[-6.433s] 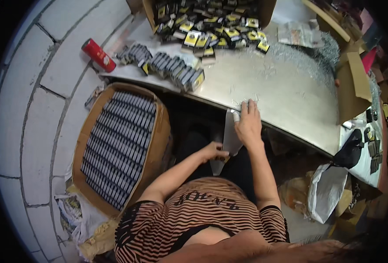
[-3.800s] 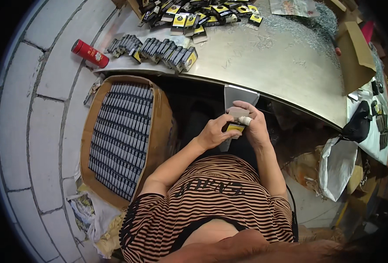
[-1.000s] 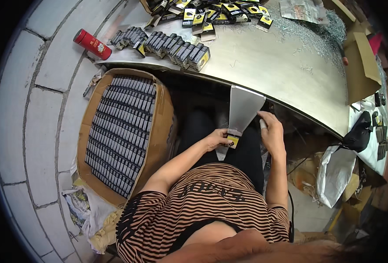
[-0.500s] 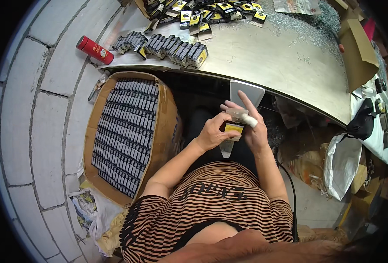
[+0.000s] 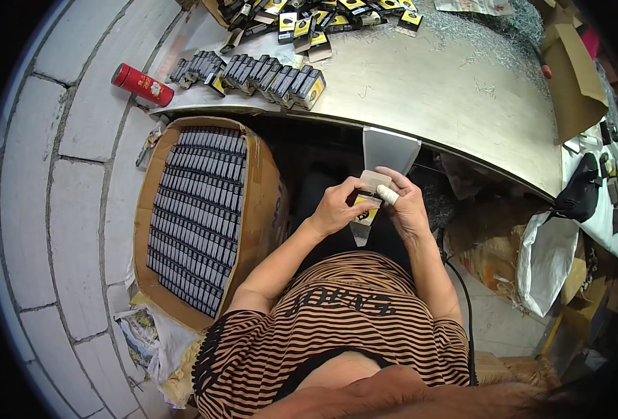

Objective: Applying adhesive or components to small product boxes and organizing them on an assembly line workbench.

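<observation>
Both hands, the left hand (image 5: 333,209) and right hand (image 5: 405,207), were clamped together on a small yellow-and-black packet (image 5: 366,208) in a clear plastic sleeve (image 5: 386,150), long axis upright, below the grey metal table's (image 5: 428,91) near edge

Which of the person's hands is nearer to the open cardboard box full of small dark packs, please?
Left. The left hand is beside the cardboard box, just off its right wall; the right hand is farther right, across the small yellow pack both hold.

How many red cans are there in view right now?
1. The red can lies on its side at the far left end of the metal table, beside the row of small dark boxes. Clutter elsewhere could hide others.
</observation>
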`<state>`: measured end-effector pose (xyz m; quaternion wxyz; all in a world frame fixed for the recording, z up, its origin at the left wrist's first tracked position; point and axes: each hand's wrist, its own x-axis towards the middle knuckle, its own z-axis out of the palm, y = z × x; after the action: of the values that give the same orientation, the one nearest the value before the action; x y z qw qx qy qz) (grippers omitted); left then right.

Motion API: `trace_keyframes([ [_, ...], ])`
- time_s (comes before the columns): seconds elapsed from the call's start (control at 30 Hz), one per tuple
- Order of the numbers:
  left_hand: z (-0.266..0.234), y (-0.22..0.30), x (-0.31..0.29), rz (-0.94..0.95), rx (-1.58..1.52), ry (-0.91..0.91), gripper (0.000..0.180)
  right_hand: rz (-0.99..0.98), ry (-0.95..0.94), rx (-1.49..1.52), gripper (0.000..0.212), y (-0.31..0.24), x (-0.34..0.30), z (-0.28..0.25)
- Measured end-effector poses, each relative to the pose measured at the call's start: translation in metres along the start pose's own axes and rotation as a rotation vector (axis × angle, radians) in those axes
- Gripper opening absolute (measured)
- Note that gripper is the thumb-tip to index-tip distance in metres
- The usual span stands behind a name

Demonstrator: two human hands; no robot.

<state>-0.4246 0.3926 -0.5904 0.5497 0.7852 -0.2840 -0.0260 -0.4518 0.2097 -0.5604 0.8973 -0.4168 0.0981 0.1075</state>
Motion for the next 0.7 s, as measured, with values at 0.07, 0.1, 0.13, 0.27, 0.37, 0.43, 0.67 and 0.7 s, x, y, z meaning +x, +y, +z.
trace_keyframes([
  [0.07, 0.001, -0.002, 0.002, 0.020, 0.041, -0.020, 0.047, 0.009, 0.026, -0.095, 0.033, 0.003, 0.003, -0.003],
  [0.1, 0.004, -0.003, 0.006, 0.099, -0.017, 0.096, 0.052, 0.008, 0.022, -0.097, 0.033, 0.004, 0.004, -0.002],
  [0.13, 0.006, -0.003, 0.008, 0.179, -0.074, 0.212, 0.056, -0.086, 0.018, -0.192, 0.027, 0.006, 0.004, 0.000],
  [0.27, 0.001, 0.011, 0.012, -0.128, -0.293, 0.176, 0.084, -0.253, 0.015, -0.370, 0.016, 0.003, 0.005, 0.005],
  [0.37, -0.004, 0.015, 0.014, -0.098, -0.161, 0.169, 0.087, -0.276, 0.044, -0.540, 0.016, -0.005, 0.004, 0.012],
  [0.43, -0.003, 0.014, 0.014, -0.078, -0.112, 0.149, 0.089, -0.229, 0.089, -0.593, 0.015, -0.008, 0.006, 0.010],
  [0.67, -0.006, 0.023, 0.027, -0.179, -0.312, 0.148, 0.082, -0.209, -0.095, -0.675, 0.017, -0.033, 0.013, 0.003],
  [0.7, -0.007, 0.025, 0.031, -0.228, -0.454, 0.173, 0.077, -0.226, -0.102, -0.655, 0.017, -0.034, 0.012, 0.005],
])
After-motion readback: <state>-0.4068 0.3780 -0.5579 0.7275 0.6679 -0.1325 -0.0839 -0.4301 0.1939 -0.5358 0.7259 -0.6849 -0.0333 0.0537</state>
